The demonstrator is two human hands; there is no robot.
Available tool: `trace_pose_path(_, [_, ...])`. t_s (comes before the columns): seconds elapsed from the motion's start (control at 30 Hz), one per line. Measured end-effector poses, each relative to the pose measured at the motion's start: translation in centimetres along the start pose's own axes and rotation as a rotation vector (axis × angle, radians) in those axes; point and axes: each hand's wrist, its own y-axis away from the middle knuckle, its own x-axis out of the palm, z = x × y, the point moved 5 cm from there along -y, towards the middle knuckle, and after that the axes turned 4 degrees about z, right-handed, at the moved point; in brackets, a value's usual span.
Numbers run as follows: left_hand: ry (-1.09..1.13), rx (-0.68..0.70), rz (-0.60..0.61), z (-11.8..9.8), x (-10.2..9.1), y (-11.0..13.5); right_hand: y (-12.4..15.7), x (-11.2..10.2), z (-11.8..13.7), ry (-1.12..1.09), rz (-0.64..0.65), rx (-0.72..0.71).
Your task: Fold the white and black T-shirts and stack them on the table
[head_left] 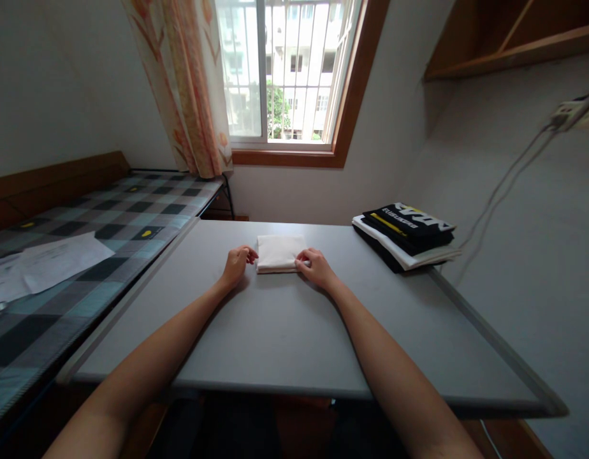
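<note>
A white cloth, folded into a neat flat rectangle of several layers, lies on the grey table. At its right front corner, my right hand pinches the edge between thumb and fingers. My left hand rests beside the left edge, fingers loosely bent and holding nothing; the fingertips are very close to the cloth, and I cannot tell whether they touch it.
A stack of folded clothes, black and white with printed lettering, sits at the right rear of the table. To the left is a bed with a checked cover and paper sheets. A cable hangs along the right wall.
</note>
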Motion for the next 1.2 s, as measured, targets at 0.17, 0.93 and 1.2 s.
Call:
trace_pose_path(0.17, [0.009,0.002,-0.049,0.3,-0.3,-0.1,0.0,0.0,0.1,-0.001,0.000,0.002])
trace_pose_path(0.93, [-0.187,0.070,0.047,-0.1,0.2,0.1,0.3,-0.8,1.6,0.133,-0.069,0.024])
trace_pose_path(1.2, [-0.786,0.563,0.330,-3.0,2.2,2.2,0.7,-0.3,4.4,0.275,0.059,-0.185])
